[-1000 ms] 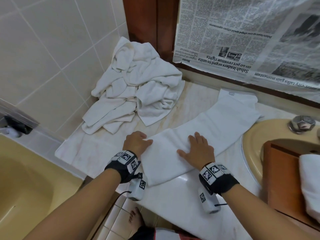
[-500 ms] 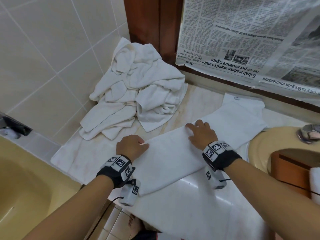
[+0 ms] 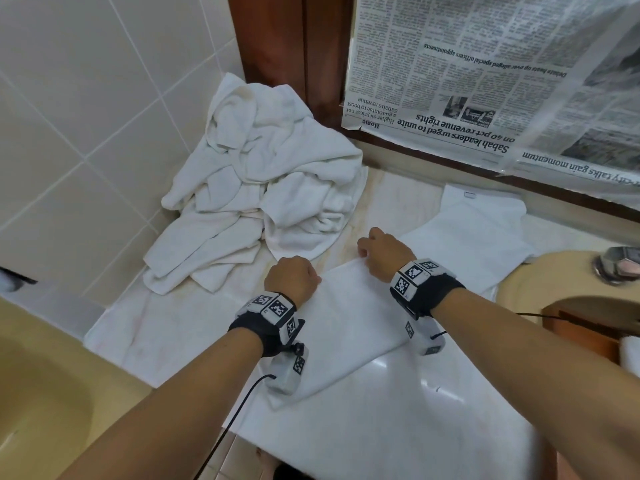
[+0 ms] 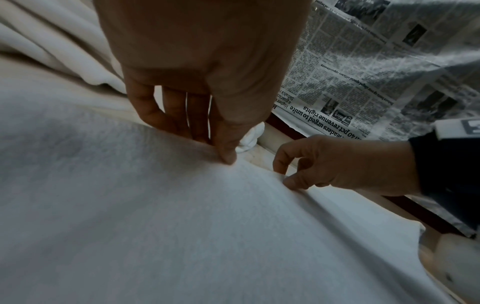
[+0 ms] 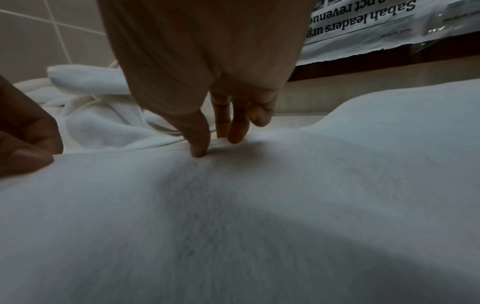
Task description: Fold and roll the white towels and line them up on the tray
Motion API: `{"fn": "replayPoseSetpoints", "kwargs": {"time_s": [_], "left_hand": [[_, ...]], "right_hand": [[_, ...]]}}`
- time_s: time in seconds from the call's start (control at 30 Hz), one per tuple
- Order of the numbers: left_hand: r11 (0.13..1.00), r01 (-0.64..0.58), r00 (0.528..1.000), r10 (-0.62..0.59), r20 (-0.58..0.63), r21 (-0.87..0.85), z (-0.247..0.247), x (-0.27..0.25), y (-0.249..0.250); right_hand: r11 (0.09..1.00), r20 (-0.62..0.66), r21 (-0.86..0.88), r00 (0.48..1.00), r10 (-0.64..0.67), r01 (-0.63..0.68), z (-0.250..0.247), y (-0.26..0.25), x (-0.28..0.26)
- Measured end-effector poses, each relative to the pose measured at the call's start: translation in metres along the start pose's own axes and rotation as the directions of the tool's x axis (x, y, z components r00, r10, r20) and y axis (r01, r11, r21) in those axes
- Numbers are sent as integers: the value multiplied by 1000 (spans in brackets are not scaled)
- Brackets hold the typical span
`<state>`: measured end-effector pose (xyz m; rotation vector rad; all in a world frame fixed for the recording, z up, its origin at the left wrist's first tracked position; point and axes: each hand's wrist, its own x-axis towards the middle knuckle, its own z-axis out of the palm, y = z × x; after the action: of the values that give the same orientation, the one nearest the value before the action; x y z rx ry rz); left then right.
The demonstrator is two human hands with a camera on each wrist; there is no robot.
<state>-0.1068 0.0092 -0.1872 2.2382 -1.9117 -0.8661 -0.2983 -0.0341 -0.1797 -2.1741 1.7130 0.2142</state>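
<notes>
A white towel [image 3: 349, 327], folded into a long strip, lies slantwise on the marble counter [image 3: 415, 410]. Both hands are at its far long edge. My left hand [image 3: 304, 276] pinches that edge between thumb and curled fingers, seen close in the left wrist view [image 4: 226, 157]. A hand's width to the right, my right hand [image 3: 365, 251] pinches the same edge [image 5: 207, 149]. The strip's far end [image 3: 478, 233] reaches the back ledge. A wooden tray [image 3: 588, 323] at the right edge holds a white towel [image 3: 630, 351], mostly out of frame.
A heap of crumpled white towels [image 3: 263, 188] fills the back left corner against the tiled wall. A yellow basin [image 3: 540, 282] with a metal tap [image 3: 616, 268] sits right, under the tray. Newspaper [image 3: 485, 81] covers the back. A yellow tub [image 3: 41, 393] lies at the left.
My right hand has slid from lying flat on the middle of the towel to its far edge and curled onto it. The left hand stays at that edge.
</notes>
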Motion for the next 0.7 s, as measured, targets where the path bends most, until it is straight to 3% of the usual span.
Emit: {"fn": "replayPoseSetpoints", "kwargs": {"time_s": [0.33, 0.53, 0.63, 0.7], "left_hand": [[996, -13, 999, 10, -36, -92, 12, 6, -8], [981, -92, 995, 84, -55, -169, 10, -5, -31], [989, -109, 992, 103, -69, -101, 3, -20, -57], [994, -89, 994, 84, -75, -59, -2, -29, -75]], "right_hand": [[994, 66, -6, 991, 112, -112, 2, -7, 15], [984, -50, 6, 983, 178, -178, 9, -37, -20], [991, 17, 26, 992, 128, -129, 31, -62, -53], [986, 90, 29, 983, 162, -165, 47, -72, -63]]}}
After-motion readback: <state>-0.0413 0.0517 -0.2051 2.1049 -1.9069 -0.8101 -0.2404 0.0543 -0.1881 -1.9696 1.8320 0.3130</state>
